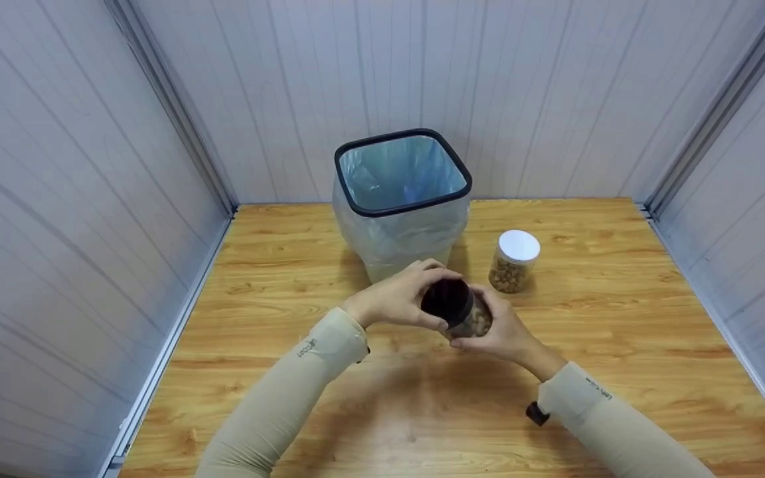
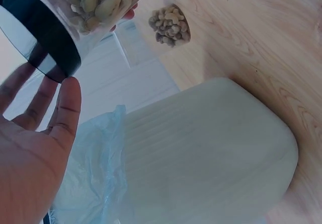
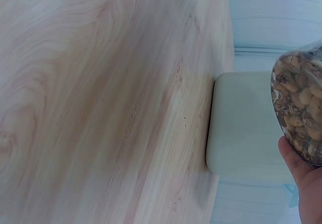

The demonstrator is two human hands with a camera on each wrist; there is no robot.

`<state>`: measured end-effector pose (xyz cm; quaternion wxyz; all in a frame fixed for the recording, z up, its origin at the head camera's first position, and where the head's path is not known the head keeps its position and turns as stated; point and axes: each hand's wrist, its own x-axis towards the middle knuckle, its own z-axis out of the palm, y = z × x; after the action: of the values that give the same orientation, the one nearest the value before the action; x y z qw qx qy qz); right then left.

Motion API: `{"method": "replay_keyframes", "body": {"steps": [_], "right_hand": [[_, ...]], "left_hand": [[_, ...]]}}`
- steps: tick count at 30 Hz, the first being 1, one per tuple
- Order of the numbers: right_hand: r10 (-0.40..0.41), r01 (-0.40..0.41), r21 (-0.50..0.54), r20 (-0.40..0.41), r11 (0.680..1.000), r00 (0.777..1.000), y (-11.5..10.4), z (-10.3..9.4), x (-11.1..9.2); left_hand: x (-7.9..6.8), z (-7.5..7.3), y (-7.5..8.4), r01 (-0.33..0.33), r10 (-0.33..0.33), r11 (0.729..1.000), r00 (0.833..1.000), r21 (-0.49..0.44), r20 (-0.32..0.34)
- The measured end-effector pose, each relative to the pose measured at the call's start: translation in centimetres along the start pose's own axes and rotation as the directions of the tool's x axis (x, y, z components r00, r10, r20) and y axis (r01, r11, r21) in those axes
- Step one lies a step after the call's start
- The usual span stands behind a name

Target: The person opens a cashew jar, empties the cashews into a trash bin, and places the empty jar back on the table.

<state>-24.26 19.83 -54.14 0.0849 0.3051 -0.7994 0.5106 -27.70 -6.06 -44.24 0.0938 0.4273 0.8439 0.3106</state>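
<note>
Pale sleeves (image 1: 269, 411) come nearest, 1 on each forearm, reaching in over the table (image 1: 276, 265). At the left, the left hand (image 1: 402, 295) holds a black lid (image 1: 447, 300), fingers and thumb spread round its rim. Just beyond that hand stands the bin (image 2: 211, 153), its liner (image 1: 399, 239) folded over the outside and its mouth open upward; the gap between knuckles and bin is hard to judge from above.

Next comes the jar (image 1: 481, 318) of nuts, raised off the table between the 2 hands. Its long axis slants, lid end to the upper left, base to the lower right, so any turn or pull of 1 end against the other would run along that line. Neither hand is nearer: each has its own end, the right hand (image 1: 505, 335) gripping the body near the base.

Farther right, a second jar (image 1: 510, 273) stands upright under a white lid (image 1: 519, 245), near but apart from the right hand. Moving room looks tightest toward the bin, widest back toward the sleeves.
</note>
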Motion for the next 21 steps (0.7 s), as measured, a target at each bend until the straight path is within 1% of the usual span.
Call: {"method": "replay_keyframes", "body": {"steps": [4,9,11,13,15,18,21], "right_hand": [[0.002,-0.002,0.016,0.001,1.0,1.0,-0.1,-0.03,0.04],[-0.003,0.003,0.075,0.0,0.997,1.0,-0.02,-0.13,0.2],[-0.011,0.01,0.082,0.001,0.997,1.0,0.01,-0.16,0.22],[-0.015,0.015,0.081,0.001,0.997,1.0,0.01,-0.19,0.2],[-0.019,0.019,0.074,-0.002,0.997,1.0,0.07,-0.19,0.17],[-0.032,0.032,0.064,-0.007,0.997,0.999,0.11,-0.16,0.18],[-0.034,0.034,0.059,-0.007,0.998,0.999,0.12,-0.1,0.2]], "left_hand": [[0.01,0.3,-0.06,0.04,-0.04,0.999,0.998,-0.002,-0.038],[0.17,0.64,-0.06,0.108,-0.106,0.994,0.991,0.014,-0.083],[0.21,0.74,-0.06,0.113,-0.11,0.993,0.99,0.022,-0.089],[0.21,0.78,-0.07,0.096,-0.094,0.995,0.992,0.021,-0.088],[0.19,0.74,-0.06,0.065,-0.063,0.998,0.995,0.017,-0.076],[0.16,0.56,-0.01,0.0,0.001,1.0,0.999,0.021,-0.05],[0.15,0.37,-0.04,-0.056,0.057,0.998,0.998,0.041,-0.016]]}}
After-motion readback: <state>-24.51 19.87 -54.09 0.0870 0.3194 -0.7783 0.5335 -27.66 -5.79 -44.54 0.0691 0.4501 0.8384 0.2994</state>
